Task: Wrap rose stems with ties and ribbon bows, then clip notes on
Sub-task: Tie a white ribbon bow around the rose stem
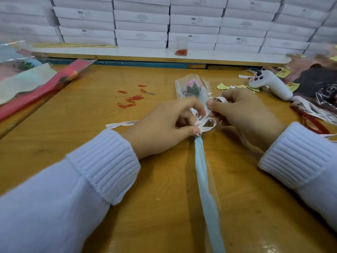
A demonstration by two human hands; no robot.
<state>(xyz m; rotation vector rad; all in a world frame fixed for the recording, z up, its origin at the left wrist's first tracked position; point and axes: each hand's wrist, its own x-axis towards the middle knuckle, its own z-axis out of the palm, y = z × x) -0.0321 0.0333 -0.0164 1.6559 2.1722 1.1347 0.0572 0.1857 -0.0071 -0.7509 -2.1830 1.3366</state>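
Rose stem (201, 161), sheathed in pale blue, lying flat on the wooden table (91, 136) and running from between the two wrists up to the fingertips, with the pink rose head (193, 86) in its clear sleeve just beyond the hands. Laid flat, most likely, to let the table carry the weight and leave both hands free for the knot. White printed ribbon (205, 124) looped round the stem right at the fingertips, one loop standing open between the hands, one tail trailing flat to the left of the left hand. Left hand (164, 125) palm down, wrist low over the table, thumb and forefinger pinching the ribbon at its crossing over the stem (seemingly to keep the wrap from slackening). Right hand (242, 112) curled, knuckles up, thumb and forefinger nipping a turned-over length of the same ribbon just beyond that pinch, apparently to shape a second loop. Neither hand released or idle; both clamped on ribbon. Bow judged half-formed, not yet pulled tight. Red paper clips (131, 100) scattered beyond and to the left of the left hand, yellow notes (223, 86) just beyond the right hand, both handy for the clipping step, not yet begun.
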